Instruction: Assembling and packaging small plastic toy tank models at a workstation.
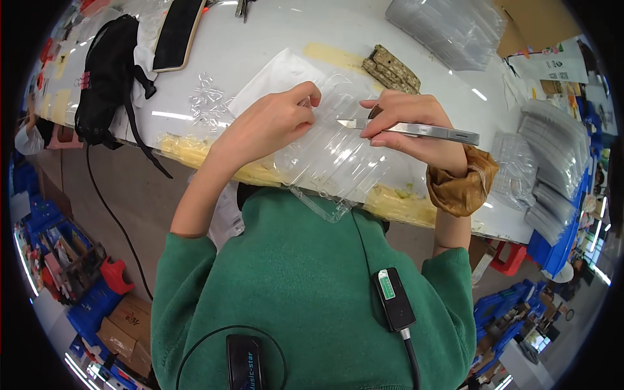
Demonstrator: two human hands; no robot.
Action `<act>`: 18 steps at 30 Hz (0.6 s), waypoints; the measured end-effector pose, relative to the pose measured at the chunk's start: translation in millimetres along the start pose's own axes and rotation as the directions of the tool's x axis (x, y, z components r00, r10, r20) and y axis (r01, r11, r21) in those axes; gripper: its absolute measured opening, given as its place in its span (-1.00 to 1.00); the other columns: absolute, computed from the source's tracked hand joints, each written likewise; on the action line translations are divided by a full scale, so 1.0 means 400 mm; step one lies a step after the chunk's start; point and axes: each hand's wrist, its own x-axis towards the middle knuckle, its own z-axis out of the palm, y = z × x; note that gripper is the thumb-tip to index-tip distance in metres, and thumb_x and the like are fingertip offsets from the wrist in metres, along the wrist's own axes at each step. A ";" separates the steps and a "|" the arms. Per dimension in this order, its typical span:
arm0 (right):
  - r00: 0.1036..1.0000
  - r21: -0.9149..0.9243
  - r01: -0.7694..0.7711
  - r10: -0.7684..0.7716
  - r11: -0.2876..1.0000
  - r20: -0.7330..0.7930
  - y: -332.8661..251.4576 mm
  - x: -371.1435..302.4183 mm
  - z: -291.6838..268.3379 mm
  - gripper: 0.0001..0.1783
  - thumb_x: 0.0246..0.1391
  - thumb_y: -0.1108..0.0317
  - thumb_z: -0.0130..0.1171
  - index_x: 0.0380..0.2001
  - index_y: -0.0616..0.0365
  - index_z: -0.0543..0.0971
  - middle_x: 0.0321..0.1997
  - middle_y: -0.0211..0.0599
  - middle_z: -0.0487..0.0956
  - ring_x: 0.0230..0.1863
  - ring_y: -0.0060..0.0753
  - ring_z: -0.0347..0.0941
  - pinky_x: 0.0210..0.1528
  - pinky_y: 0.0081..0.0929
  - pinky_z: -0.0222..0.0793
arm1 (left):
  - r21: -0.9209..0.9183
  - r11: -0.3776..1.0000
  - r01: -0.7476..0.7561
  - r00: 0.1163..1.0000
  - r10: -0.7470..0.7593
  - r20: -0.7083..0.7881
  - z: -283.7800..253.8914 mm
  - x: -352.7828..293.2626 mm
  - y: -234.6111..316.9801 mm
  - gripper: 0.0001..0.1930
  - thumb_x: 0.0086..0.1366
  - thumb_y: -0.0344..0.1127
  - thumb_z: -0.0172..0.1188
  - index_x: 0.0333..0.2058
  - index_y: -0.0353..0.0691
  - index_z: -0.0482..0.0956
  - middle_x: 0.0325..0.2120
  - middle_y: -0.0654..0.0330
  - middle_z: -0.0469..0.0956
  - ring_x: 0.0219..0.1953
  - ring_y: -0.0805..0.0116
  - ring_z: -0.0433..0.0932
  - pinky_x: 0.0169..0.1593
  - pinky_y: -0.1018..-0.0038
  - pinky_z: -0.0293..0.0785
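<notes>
My right hand [413, 127] is closed around a silver utility knife [429, 132]. The blade points left, over a clear plastic blister tray [335, 162] that hangs slightly past the table's near edge. Beside the tray's upper left part is my left hand [276, 123], its fingers curled inward. Whatever sits between those fingertips is too small and see-through to make out. A white sheet [270, 78] lies partly beneath the left hand and the tray. Left of it is a loose pile of small clear plastic pieces [209, 104].
A camouflage-patterned block [391, 69] lies beyond my right hand. Clear trays are stacked at the far right [448, 29] and along the right side [556, 153]. A phone [177, 36] and a black bag [107, 81] are on the left. Yellow tape [403, 205] covers the near edge.
</notes>
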 end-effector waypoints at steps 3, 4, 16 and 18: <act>0.988 0.022 -0.152 0.151 0.988 0.039 0.003 0.029 0.006 -0.90 0.01 0.54 0.28 -0.35 0.26 0.62 -0.49 -0.37 0.57 -0.51 -0.59 0.36 -0.37 -0.71 0.32 | -0.008 1.000 0.000 1.000 0.000 0.007 -0.004 -0.001 0.001 -0.94 0.04 -0.55 0.27 -0.52 -0.35 0.55 -0.14 0.27 0.46 -0.35 0.34 0.50 -0.29 0.46 0.46; 0.972 0.028 -0.228 0.227 0.973 0.055 0.002 0.037 0.009 -0.91 0.01 0.53 0.29 -0.35 0.24 0.62 -0.49 -0.40 0.58 -0.52 -0.63 0.35 -0.40 -0.74 0.31 | -0.011 1.000 -0.004 1.000 0.004 0.014 -0.005 -0.001 0.003 -0.94 0.05 -0.55 0.26 -0.53 -0.35 0.54 -0.13 0.27 0.46 -0.35 0.34 0.50 -0.29 0.46 0.46; 0.860 0.230 -0.500 0.510 0.835 0.018 0.017 0.035 0.037 -0.91 -0.02 0.51 0.34 -0.38 0.20 0.64 -0.49 -0.44 0.60 -0.47 -0.68 0.41 -0.40 -0.76 0.31 | 0.228 0.966 -0.119 0.925 0.191 -0.329 0.008 -0.003 0.022 -0.90 0.04 -0.55 0.26 -0.55 -0.33 0.49 -0.09 0.22 0.43 -0.34 0.31 0.51 -0.28 0.44 0.46; 0.848 0.233 -0.516 0.529 0.824 0.006 0.014 0.040 0.038 -0.89 -0.03 0.52 0.34 -0.37 0.22 0.64 -0.47 -0.43 0.60 -0.45 -0.68 0.40 -0.39 -0.77 0.29 | 0.160 0.987 0.001 0.960 0.044 -0.276 0.013 -0.016 0.032 -0.92 0.07 -0.53 0.23 -0.48 -0.31 0.48 -0.12 0.21 0.44 -0.35 0.28 0.51 -0.28 0.41 0.46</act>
